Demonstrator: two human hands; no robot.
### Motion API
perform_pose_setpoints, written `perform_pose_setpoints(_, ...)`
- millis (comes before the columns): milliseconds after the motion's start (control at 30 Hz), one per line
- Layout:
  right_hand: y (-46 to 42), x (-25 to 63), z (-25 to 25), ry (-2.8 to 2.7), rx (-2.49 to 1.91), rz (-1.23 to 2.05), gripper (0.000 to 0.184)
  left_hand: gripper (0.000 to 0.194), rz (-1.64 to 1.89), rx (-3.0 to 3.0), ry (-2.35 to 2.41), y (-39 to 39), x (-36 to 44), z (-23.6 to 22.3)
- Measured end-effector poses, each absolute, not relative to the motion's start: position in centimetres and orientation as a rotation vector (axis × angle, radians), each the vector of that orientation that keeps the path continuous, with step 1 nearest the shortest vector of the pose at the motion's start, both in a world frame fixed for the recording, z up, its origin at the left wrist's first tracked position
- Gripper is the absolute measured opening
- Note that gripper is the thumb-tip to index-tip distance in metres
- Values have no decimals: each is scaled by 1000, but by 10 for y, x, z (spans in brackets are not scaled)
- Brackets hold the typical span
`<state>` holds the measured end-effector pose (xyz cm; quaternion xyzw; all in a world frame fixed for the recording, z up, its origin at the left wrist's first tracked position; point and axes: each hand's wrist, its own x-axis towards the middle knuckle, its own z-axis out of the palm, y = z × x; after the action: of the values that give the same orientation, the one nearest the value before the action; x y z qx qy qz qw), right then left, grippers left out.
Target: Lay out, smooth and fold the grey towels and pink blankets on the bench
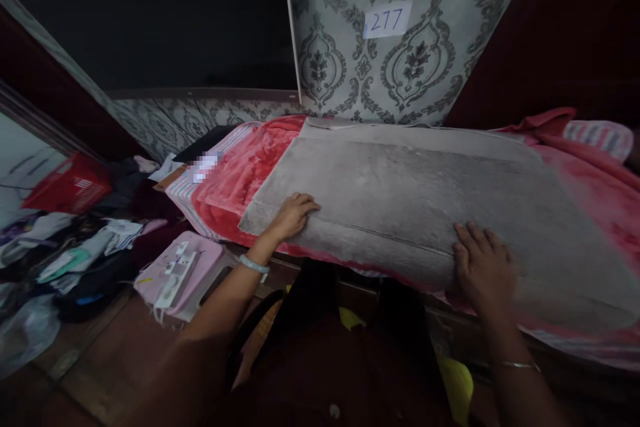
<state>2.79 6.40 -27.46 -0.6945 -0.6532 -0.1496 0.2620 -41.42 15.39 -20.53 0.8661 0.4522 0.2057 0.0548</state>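
Note:
A grey plush cloth (380, 180) lies spread over a red blanket (235, 173) on a long, low surface. Its front part shows a straight crease running from left to right. My left hand (294, 215) rests on the cloth near its front left corner, palm down, fingers stretched to the right along the crease. Farther right, my right hand (484, 267) lies flat on the same cloth by the front edge, its fingers slightly apart. Neither hand holds anything that I can see. A bracelet circles each wrist.
A dark television screen (160, 20) stands behind on the left. The patterned wall bears a paper marked 277 (387, 19). On the floor at left are a pink stool (210, 250) with a power strip (175, 277), piled clothes (85, 257) and a red basket (73, 183).

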Motion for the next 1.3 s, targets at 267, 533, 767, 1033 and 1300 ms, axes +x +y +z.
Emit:
perform_pose_setpoints(267, 61, 23, -268, -1765, -1899, -398, 54, 49, 767, 2515, 1339, 149, -432, -217)
perform_pose_setpoints(533, 63, 21, -269, -1732, -1904, -370, 51, 59, 752, 2576, 1334, 157, -383, -199)
perform_pose_setpoints(767, 65, 23, -270, -1750, -1935, -390, 51, 55, 685, 2565, 1356, 142, -373, -220)
perform_pose_setpoints(1033, 71, 18, -264, -1716, -1912, -323, 48, 38, 833, 2580, 1346, 158, -366, -198)
perform_pose_setpoints(1300, 58, 18, -262, -1721, -1902, -209, 45, 53, 556, 2752, 1574, 159, -314, -218)
